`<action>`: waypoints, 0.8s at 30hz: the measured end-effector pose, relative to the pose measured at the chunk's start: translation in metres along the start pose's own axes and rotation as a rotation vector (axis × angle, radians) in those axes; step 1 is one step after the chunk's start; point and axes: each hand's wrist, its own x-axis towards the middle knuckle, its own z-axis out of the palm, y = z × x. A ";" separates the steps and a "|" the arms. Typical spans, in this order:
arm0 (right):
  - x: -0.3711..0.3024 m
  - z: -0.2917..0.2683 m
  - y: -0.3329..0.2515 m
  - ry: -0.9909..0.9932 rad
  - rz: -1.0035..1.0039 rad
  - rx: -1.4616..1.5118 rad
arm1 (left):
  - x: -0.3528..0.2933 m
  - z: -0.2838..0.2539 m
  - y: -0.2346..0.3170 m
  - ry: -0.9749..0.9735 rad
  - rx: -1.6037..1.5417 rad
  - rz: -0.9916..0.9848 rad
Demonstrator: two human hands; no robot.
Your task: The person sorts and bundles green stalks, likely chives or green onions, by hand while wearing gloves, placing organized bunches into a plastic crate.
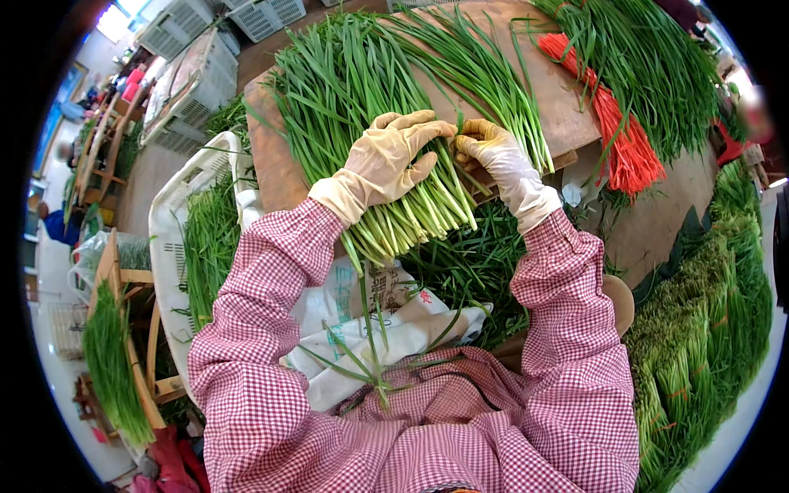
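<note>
Past the near edge of the table (pixel 567 115), garlic chives (pixel 411 220) stick out; they may slip if the left hand (pixel 388 163), half-open upon them, lifts; the right hand (pixel 497 158) pinches a leaf (pixel 459 122).

Greens, red-white check, cream.
Leafy bundle (pixel 345 90): deep green, stalk bases (pixel 411 223) pale yellow-green. Left glove (pixel 382 160) cream; right glove (pixel 503 164) white, fingers (pixel 485 130) yellow-tan. Sleeves (pixel 567 304): fine red-and-white gingham. Strips (pixel 631 148) bright orange-red. Board (pixel 275 177) brown. Basket (pixel 162 238) white.

Small red and green printed characters (pixel 425 297) on a creased white sack (pixel 440 322), too small for certain reading.
</note>
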 end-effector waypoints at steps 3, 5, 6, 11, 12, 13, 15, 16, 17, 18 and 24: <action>-0.010 0.000 -0.003 -0.004 0.006 -0.010 | 0.002 0.002 -0.003 -0.046 0.029 0.041; -0.021 0.000 -0.007 0.044 0.063 0.014 | 0.001 0.004 -0.004 0.005 -0.035 0.025; -0.023 0.000 0.001 0.068 -0.002 0.089 | -0.001 0.007 -0.007 -0.015 0.014 0.045; -0.060 -0.006 0.003 0.109 -0.122 0.033 | 0.002 0.006 -0.006 -0.072 0.036 0.080; -0.069 -0.007 0.005 0.118 -0.197 0.056 | 0.001 0.005 -0.006 -0.062 0.016 0.074; -0.079 -0.009 0.008 0.126 -0.273 0.080 | -0.001 0.004 -0.006 -0.061 0.014 0.071; -0.112 -0.018 0.012 -0.043 -0.336 0.086 | -0.005 0.000 -0.005 -0.062 0.021 0.051; -0.135 -0.022 0.009 -0.203 -0.129 0.075 | -0.001 0.004 -0.006 -0.074 -0.010 0.046; -0.154 -0.022 0.010 -0.366 0.080 0.070 | -0.001 0.006 -0.006 -0.058 -0.006 0.038; -0.167 -0.024 0.019 -0.558 0.232 -0.365 | 0.002 0.008 -0.005 -0.061 -0.009 0.043; -0.166 -0.055 0.011 -0.005 0.182 -1.391 | 0.001 0.005 -0.002 -0.024 -0.036 0.052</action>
